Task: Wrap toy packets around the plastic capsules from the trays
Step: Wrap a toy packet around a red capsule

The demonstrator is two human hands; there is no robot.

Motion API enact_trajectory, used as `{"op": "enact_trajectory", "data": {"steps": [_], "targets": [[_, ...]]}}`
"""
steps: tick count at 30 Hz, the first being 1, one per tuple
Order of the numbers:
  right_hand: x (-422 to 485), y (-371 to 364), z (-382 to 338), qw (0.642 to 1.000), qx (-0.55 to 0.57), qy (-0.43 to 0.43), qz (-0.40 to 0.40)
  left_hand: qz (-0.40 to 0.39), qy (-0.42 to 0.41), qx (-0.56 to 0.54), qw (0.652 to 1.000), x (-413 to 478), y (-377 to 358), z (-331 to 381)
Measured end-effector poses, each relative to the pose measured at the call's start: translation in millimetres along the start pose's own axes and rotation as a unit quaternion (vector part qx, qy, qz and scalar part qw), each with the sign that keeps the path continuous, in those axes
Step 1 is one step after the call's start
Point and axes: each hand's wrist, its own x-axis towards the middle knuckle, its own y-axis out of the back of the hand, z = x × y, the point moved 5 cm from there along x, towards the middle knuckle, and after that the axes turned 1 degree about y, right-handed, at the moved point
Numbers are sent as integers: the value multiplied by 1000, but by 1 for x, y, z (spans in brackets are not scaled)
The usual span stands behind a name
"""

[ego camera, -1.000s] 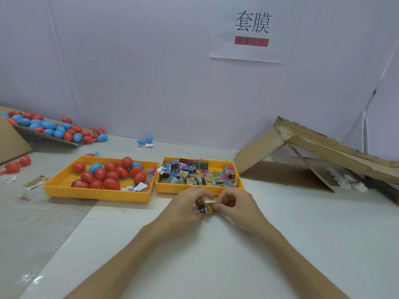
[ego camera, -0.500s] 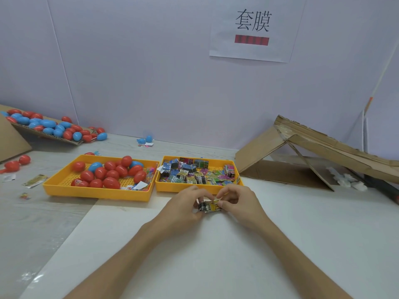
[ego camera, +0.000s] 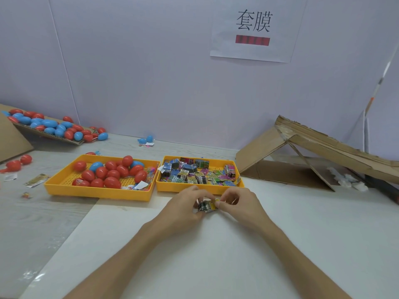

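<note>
A small folded toy packet [ego camera: 206, 206], black and yellow, sits between my two hands just above the white table sheet. My left hand [ego camera: 183, 209] pinches its left side and my right hand [ego camera: 238, 205] pinches its right edge. Behind the hands stand two yellow trays side by side. The left tray [ego camera: 64, 187] holds several red capsules [ego camera: 112, 182] and a few blue ones. The right tray [ego camera: 200, 188] is filled with several colourful toy packets [ego camera: 194, 173]. My fingers hide part of the held packet.
A slanted cardboard sheet [ego camera: 49, 134] at the far left carries several red and blue capsules. Loose capsules [ego camera: 19, 162] and paper scraps [ego camera: 35, 180] lie on the left floor area. A folded cardboard shelter [ego camera: 313, 152] stands at the right. A paper sign [ego camera: 252, 29] hangs on the wall.
Both hands stay in front of the right tray, working the packet. The packet has turned slightly between the fingers and shows more of its dark face.
</note>
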Motion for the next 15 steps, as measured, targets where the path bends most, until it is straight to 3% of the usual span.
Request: {"op": "enact_trajectory", "data": {"steps": [15], "targets": [[3,-2,2,999,-51,-2,-3,-7,1,13,1000,2,-1,1]]}}
